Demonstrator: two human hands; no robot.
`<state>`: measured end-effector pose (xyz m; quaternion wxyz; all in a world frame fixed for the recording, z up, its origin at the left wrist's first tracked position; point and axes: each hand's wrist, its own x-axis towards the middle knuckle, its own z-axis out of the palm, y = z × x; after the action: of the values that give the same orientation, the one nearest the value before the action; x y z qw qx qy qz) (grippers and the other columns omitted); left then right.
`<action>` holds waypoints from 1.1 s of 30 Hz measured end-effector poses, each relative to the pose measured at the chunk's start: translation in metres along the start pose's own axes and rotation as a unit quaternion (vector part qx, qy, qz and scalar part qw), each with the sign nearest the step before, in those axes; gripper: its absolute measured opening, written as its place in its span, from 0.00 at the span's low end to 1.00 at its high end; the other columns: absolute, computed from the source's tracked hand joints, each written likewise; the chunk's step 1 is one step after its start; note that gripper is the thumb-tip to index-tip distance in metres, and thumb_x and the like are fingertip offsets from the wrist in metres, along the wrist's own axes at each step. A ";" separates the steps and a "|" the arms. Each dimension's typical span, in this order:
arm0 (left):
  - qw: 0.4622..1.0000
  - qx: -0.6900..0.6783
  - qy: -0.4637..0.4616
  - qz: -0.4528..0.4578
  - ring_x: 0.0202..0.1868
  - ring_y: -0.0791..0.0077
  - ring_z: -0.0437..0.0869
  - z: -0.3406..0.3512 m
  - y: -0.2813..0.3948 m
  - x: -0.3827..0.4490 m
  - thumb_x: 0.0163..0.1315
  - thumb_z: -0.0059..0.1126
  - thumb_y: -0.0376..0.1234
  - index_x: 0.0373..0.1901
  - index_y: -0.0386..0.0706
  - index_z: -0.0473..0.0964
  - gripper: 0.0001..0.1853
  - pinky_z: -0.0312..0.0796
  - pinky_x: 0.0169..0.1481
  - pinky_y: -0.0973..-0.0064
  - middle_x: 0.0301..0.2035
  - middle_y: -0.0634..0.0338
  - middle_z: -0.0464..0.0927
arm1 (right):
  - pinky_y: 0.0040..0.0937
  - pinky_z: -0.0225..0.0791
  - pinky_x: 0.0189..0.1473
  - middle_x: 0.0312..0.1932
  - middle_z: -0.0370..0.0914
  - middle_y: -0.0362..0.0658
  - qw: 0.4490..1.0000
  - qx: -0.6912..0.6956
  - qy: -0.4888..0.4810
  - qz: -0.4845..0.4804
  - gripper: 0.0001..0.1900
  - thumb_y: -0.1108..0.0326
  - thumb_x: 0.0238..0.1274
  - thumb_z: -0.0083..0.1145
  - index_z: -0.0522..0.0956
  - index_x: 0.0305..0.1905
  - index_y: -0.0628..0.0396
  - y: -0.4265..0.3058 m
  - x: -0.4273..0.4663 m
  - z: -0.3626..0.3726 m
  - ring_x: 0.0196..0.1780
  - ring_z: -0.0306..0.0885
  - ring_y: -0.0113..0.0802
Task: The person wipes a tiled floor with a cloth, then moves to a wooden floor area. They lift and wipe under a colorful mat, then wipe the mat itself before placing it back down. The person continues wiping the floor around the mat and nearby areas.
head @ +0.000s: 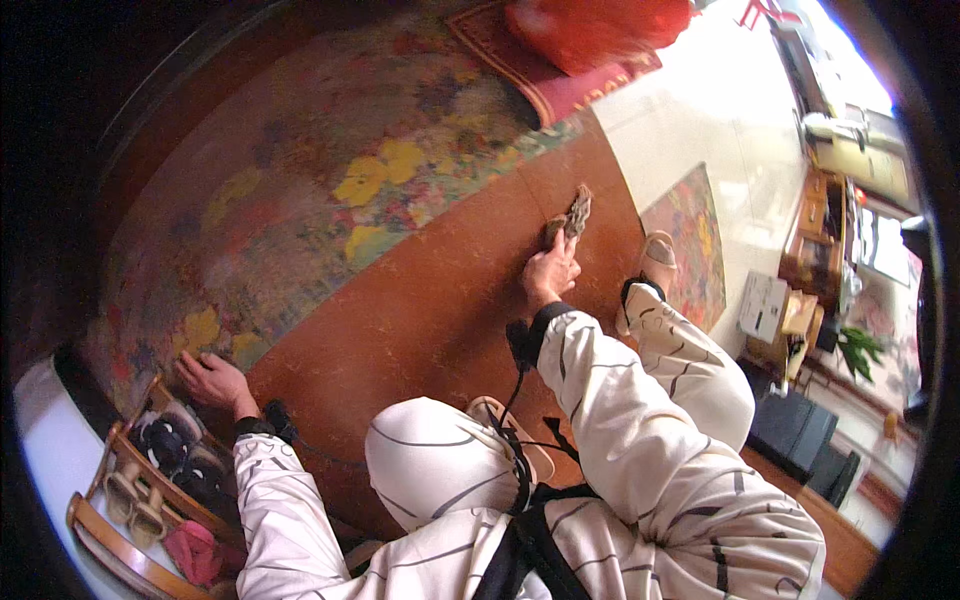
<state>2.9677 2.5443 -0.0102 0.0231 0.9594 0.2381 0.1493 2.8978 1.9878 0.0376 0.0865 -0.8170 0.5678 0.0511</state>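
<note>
My right hand (pixel 551 271) has its fingers closed on a bunched grey-brown rag (pixel 579 214). It presses the rag to a reddish-brown floor covering (pixel 420 277). Out to the left, my left hand (pixel 216 381) is spread at the edge of a floral-patterned mat (pixel 300 172), with nothing seen in its grip. Whether its fingertips bear on the mat is hard to tell. Just below that hand stands a wooden shoe rack (pixel 131 465) holding several shoes.
A red bag or cloth bundle (pixel 600 30) lies on a red mat (pixel 559 97) at the top. A smaller floral mat (pixel 694 247) is beside my foot on pale tiles (pixel 750 180). Boxes (pixel 763 306), a wooden cabinet (pixel 814 240) and a plant (pixel 859 351) line the right side.
</note>
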 end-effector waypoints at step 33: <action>0.659 -0.607 -0.425 0.128 0.58 0.68 0.75 -0.121 0.347 -0.297 0.58 0.59 0.29 0.65 0.41 0.66 0.30 0.72 0.59 0.70 0.55 0.55 0.74 | 0.36 0.55 0.68 0.69 0.66 0.43 0.731 0.479 -0.478 -0.087 0.25 0.50 0.75 0.43 0.69 0.68 0.52 0.143 0.040 -0.098 0.72 0.61 0.34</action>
<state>2.8376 2.0964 0.0639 0.6801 0.7119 -0.0665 -0.1621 2.7762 1.8824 0.1143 0.7309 -0.5803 0.3272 0.1482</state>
